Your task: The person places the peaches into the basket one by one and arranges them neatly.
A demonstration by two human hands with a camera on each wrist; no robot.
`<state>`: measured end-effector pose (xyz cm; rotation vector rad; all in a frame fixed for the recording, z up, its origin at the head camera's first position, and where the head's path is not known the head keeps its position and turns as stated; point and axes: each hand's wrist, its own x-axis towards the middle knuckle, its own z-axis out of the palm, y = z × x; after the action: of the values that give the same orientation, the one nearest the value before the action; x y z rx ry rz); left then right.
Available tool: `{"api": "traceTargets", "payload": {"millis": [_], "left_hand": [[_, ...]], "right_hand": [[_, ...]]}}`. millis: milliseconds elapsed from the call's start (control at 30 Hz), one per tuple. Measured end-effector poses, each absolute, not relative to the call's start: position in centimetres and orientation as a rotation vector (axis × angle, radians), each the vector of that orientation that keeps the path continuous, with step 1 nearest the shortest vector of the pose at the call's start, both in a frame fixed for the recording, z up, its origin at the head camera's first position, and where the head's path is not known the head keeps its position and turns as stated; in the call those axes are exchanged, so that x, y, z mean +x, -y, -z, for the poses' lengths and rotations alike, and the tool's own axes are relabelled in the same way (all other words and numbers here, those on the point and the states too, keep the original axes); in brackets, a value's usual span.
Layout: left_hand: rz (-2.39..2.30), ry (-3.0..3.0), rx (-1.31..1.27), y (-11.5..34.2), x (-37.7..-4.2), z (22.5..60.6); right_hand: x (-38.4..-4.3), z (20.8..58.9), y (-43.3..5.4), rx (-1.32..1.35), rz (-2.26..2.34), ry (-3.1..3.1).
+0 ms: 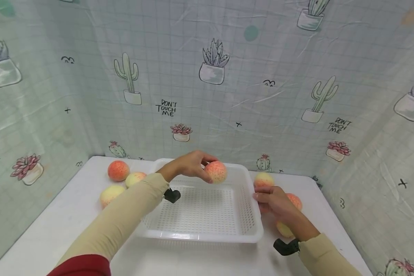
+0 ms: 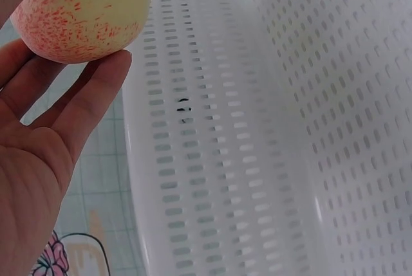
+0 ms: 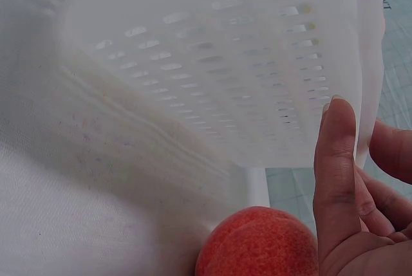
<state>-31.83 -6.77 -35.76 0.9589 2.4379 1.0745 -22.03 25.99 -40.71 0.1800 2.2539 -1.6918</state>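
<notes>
In the head view, my left hand (image 1: 190, 165) grips a peach (image 1: 216, 172) over the far part of a white perforated basket (image 1: 200, 235). The left wrist view shows the fingertips (image 2: 116, 64) against this yellow, red-flecked peach (image 2: 90, 12), partly cut off by the frame. My right hand (image 1: 277, 203) is at the basket's right side. Seen from the right wrist, its fingers hold the basket's rim (image 3: 368, 51), with one finger (image 3: 336, 166) against the outer wall. Below them sits a red peach (image 3: 257, 244).
Left of the basket lie a red peach (image 1: 118, 170) and two yellowish ones, one partly behind my sleeve (image 1: 131, 214). On the right are a peach (image 1: 263, 178) and two more partly hidden by my hand. A patterned curtain (image 1: 207, 96) surrounds the white table (image 1: 69, 214).
</notes>
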Motion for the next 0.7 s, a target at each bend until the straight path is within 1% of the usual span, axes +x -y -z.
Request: {"api": "traceTargets", "payload": {"millis": [400, 700], "left_hand": [[-1.077, -2.419, 0.983, 5.6, -32.0, 37.1], [-1.098, -2.393, 0.934, 4.6, -31.7, 38.0]], "right_hand": [[-21.8, 41.1, -26.0, 0.207, 1.703, -2.292], [-21.7, 41.2, -25.8, 0.229, 1.713, -2.290]]}}
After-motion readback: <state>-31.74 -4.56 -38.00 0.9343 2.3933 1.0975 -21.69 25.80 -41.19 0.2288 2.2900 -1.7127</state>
